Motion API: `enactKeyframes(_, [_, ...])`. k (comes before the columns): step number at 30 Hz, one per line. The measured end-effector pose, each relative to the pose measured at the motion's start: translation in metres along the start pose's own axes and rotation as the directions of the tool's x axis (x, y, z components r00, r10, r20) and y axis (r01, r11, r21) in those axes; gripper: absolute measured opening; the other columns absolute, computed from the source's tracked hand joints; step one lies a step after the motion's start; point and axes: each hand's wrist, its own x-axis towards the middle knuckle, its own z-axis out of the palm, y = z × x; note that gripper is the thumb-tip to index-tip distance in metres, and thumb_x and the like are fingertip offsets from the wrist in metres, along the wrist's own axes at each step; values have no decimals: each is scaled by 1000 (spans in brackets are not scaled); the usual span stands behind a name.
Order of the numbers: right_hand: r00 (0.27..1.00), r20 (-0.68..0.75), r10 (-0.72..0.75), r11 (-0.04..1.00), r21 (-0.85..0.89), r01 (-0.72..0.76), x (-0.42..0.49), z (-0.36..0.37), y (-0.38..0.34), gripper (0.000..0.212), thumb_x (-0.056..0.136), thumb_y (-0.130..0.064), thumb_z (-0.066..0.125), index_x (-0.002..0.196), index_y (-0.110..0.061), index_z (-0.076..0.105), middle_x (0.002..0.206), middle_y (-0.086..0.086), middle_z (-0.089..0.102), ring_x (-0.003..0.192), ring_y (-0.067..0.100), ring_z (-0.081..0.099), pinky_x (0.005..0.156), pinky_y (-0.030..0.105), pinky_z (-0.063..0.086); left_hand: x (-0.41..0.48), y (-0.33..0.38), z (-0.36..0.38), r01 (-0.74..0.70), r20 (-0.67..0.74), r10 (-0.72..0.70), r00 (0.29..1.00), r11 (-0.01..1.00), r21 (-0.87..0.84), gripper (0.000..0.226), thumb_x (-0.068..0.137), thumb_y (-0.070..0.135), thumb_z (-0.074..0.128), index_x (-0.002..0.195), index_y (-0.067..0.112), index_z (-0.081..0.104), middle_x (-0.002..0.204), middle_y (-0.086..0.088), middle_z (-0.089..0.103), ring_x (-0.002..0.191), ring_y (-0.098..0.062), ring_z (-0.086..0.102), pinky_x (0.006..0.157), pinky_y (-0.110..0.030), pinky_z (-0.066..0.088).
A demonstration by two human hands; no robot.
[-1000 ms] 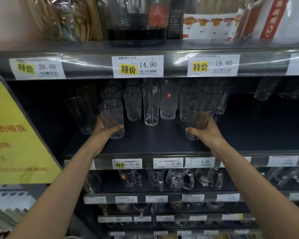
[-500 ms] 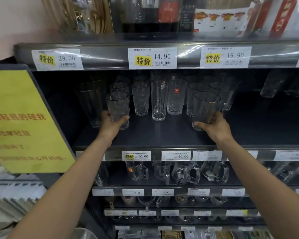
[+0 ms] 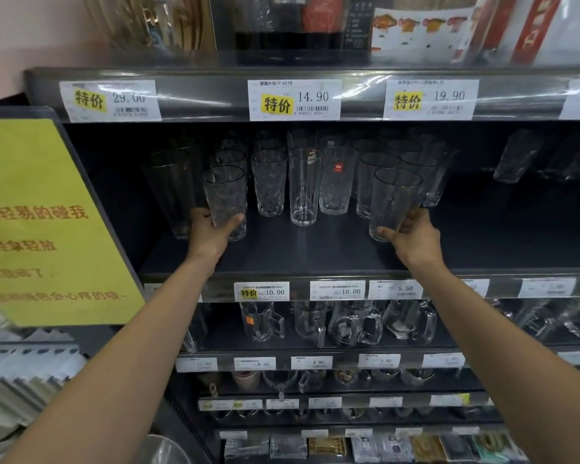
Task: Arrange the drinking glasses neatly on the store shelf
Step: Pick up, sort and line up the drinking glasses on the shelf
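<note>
Both bare forearms reach up and forward, ending at the front half of the shelf [image 3: 315, 259].

Left grip [image 3: 211, 234]: thumb across the near face, fingers wrapped behind, grasping the lower third of a patterned glass [image 3: 224, 195].

Right grip [image 3: 412, 237]: mirrored pose, thumb pointing inward near the base, fingers round the far side, grasping a smoother glass [image 3: 395, 199].

Both held glasses: mouth up, long axis near vertical, rims leaning slightly away from each other. They are well apart, toward the shelf front. Whether their bases touch the shelf: cannot tell.

Between the grips and farther back: a tall plain glass [image 3: 303, 192], upright. Just beside it is a glass with a red sticker [image 3: 336, 182]. Behind the right grip are tumblers [image 3: 382, 165] in close rows, upright, reaching into the dark rear.

Left of the left grip: a large glass [image 3: 171, 192], standing apart.
</note>
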Motion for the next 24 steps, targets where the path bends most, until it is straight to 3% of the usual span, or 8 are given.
enactKeyframes(8, [1000,-8,-16,1000,-22,15,1,3,3,63,73,-30,88,121,-13,50,114,4,70,108,23,66,100,40,51,2,-2,-1,-63,13,63,998,998,1,46,91,19,71,131,7,52,113,2,57,106,-12,54,91,-24,41])
enactKeyframes(13, [1000,-5,-16,999,-32,16,-2,2,1,64,77,-29,86,127,-11,49,118,5,68,110,23,64,101,40,50,9,-9,-5,-82,29,83,996,997,-6,45,90,18,72,131,9,57,125,-8,65,113,-19,61,100,-31,47])
enactKeyframes(19, [1000,-7,-24,998,-59,24,-3,3,0,64,78,-30,84,129,-12,49,119,5,69,113,25,63,102,42,49,9,-10,-5,-90,57,93,994,995,-52,45,91,15,70,134,10,56,117,4,60,111,-11,57,99,-26,44])
enactKeyframes(24, [1000,-2,-19,998,-65,18,-4,4,-2,62,79,-30,83,128,-14,49,119,5,69,113,24,63,103,41,48,10,-11,-6,-80,65,85,994,994,-81,45,92,14,69,135,11,56,121,4,60,112,-10,57,101,-27,44])
